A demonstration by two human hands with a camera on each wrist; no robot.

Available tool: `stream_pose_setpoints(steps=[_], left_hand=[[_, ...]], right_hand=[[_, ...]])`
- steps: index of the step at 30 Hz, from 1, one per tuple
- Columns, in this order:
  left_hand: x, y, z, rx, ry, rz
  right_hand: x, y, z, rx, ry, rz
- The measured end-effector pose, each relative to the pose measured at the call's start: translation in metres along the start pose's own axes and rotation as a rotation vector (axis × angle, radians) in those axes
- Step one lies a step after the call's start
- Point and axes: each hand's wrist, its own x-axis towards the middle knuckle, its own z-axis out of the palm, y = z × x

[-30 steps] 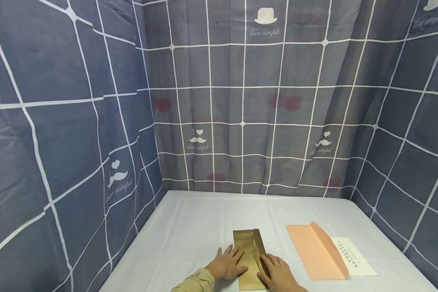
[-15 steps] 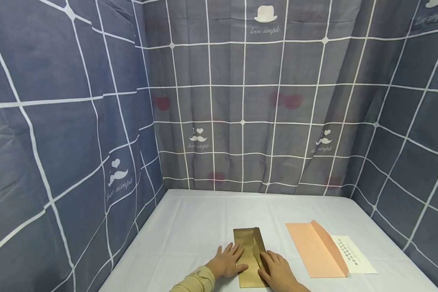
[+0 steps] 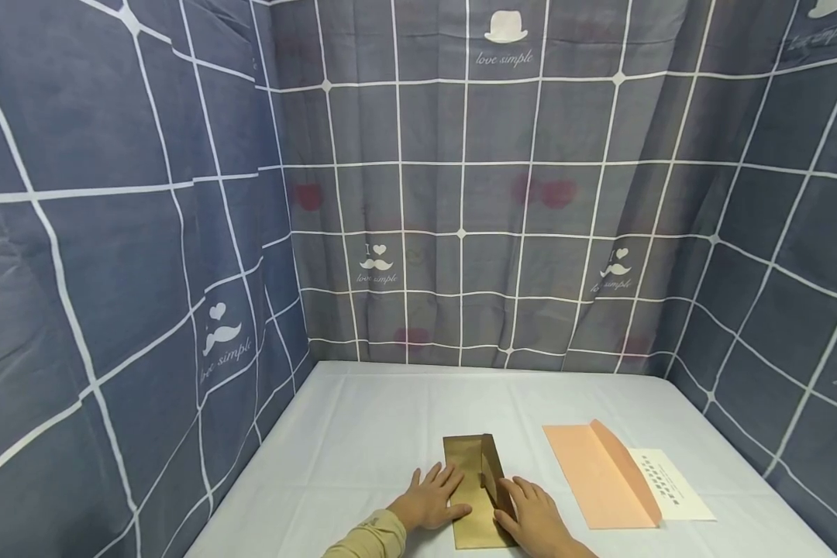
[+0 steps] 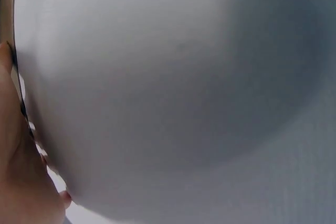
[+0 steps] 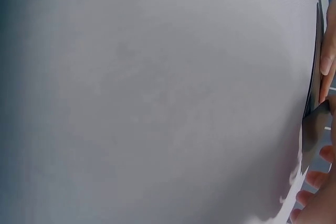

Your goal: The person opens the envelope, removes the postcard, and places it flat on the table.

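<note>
A gold envelope [image 3: 466, 511] lies on the white-covered table in the head view, its long flap [image 3: 491, 469] standing up along the right side. My left hand [image 3: 428, 500] rests on its left part with fingers spread, pressing it down. At the flap, my right hand [image 3: 535, 518] holds the edge between thumb and fingers. The right wrist view shows the raised flap [image 5: 315, 127] beside the right hand's fingers [image 5: 316, 178]. In the left wrist view only part of the left hand [image 4: 21, 166] shows at the left border, next to the envelope's edge [image 4: 7, 14].
To the right lies a peach envelope [image 3: 589, 473] with its flap folded partly up. A cream card [image 3: 673, 488] with rows of dark print lies beside it, partly under that flap. Dark checked curtains [image 3: 418, 201] enclose the white table [image 3: 363, 418] at the back and both sides.
The gold flap stands slightly more upright, with my right hand moving along with it. My left hand keeps its place on the envelope. The peach envelope and card stay put.
</note>
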Motion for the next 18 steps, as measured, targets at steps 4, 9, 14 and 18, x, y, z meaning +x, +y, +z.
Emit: stream_pose_setpoints(steps=[4,9,14,18], left_hand=[[-0.001,-0.001,-0.001,-0.003,0.000,0.001],[0.000,-0.002,-0.003,-0.021,0.005,-0.002],[0.001,-0.003,-0.001,-0.037,-0.003,0.004],[-0.001,-0.002,-0.001,-0.043,-0.014,0.008]], right_hand=[[-0.001,0.001,-0.004,0.015,-0.012,0.020],[0.000,0.004,-0.007,0.032,0.012,0.030],[-0.001,0.005,-0.009,0.061,0.008,0.047],[-0.004,0.006,-0.011,0.087,0.002,0.066]])
